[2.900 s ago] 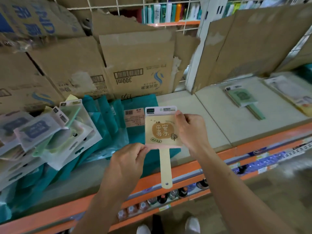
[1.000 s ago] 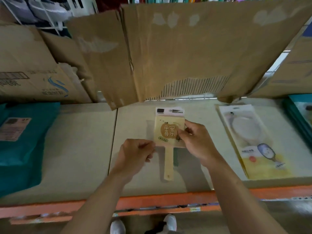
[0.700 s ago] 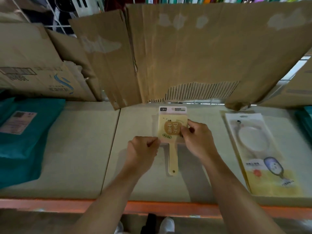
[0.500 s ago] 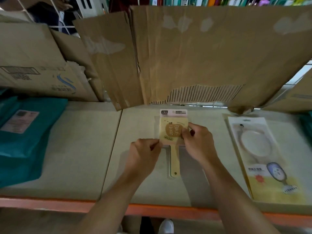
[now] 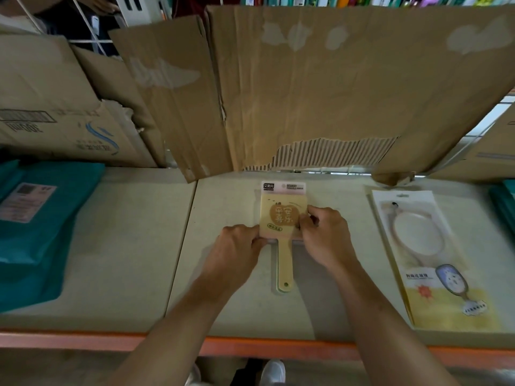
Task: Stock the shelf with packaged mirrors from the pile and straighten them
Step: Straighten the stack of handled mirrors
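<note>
A yellow packaged hand mirror with a brown heart print and a long handle lies flat on the beige shelf board, handle toward me. My left hand pinches its lower left corner. My right hand pinches its right edge, thumb on the face. A green edge peeks out under the handle, so it seems to lie on another mirror. A larger packaged oval mirror lies to the right on the same board.
Torn cardboard sheets lean along the back of the shelf. Teal plastic bags with a label lie at the left, and more teal packs show at the far right. The orange shelf rail runs along the front.
I carried the yellow mirror from the pile on the left to this shelf bay and lowered it flat onto the board. Both hands still grip it.
</note>
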